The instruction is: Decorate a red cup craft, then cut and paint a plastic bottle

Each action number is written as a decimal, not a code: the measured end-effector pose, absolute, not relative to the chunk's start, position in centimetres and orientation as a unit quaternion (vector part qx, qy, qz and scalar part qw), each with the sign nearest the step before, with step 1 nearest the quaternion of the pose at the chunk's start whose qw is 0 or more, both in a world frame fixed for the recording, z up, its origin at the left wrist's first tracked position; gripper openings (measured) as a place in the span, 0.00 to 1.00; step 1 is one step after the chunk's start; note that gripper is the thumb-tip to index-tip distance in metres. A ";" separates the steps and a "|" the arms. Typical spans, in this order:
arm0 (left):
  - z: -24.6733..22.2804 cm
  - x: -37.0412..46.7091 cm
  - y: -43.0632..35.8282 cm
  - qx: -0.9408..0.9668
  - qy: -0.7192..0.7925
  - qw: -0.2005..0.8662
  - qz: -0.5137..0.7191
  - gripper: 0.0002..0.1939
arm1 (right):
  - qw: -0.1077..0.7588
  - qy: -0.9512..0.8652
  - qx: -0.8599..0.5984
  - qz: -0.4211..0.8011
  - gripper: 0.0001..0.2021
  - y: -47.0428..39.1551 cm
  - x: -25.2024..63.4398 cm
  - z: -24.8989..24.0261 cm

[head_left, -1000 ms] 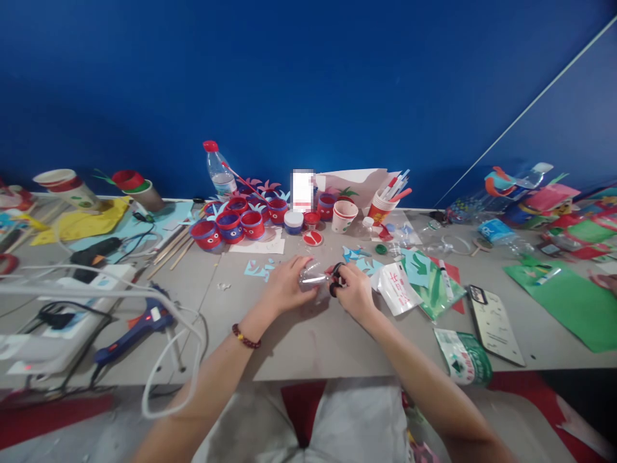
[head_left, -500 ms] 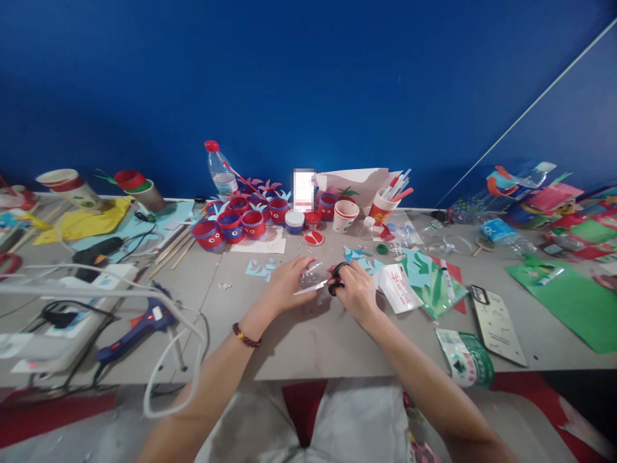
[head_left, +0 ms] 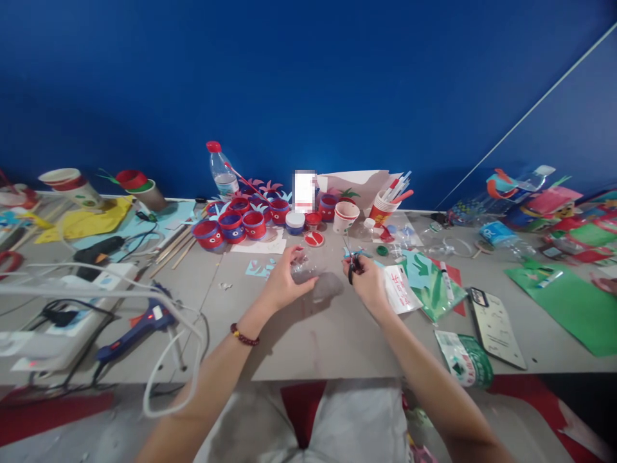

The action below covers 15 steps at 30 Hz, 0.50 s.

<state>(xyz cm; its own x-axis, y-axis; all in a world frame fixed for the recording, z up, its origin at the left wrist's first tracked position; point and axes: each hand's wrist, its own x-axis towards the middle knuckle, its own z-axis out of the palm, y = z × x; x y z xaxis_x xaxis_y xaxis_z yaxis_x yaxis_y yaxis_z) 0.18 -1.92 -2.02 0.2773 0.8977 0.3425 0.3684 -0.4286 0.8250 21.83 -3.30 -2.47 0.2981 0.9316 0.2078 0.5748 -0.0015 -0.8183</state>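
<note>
a: so where did we have the clear plastic piece [head_left: 303, 266]?

b: in our left hand [head_left: 280, 280], over the middle of the grey table [head_left: 318, 344], thumb and fingers curled around it from the left!

a: and our right hand [head_left: 369, 283]?

b: that one had the black-handled scissors [head_left: 353, 265] in its grasp, apart from the plastic, blades pointing away from us. how wide those blades stood, we couldn't tell.

a: what did we see close by?

b: light-blue paper scraps [head_left: 259, 267] just left of our left hand, and a white packet [head_left: 403, 292] just beside the right one. straight ahead, a red disc [head_left: 314, 239] lay near a white-lidded jar [head_left: 295, 224], with a paper cup [head_left: 345, 218] to the right.

a: and farther out?

b: red cups with eyes [head_left: 208, 238] clustered at the back left, a blue glue gun [head_left: 126, 341] off to our left, and on our right a phone [head_left: 497, 331] beside a green-and-white pouch [head_left: 463, 360]!
</note>
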 end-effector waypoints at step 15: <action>-3.1 0.2 -1.2 0.715 0.451 0.264 0.464 0.32 | 0.367 -0.585 -0.657 0.303 0.11 -3.4 21.4 -3.3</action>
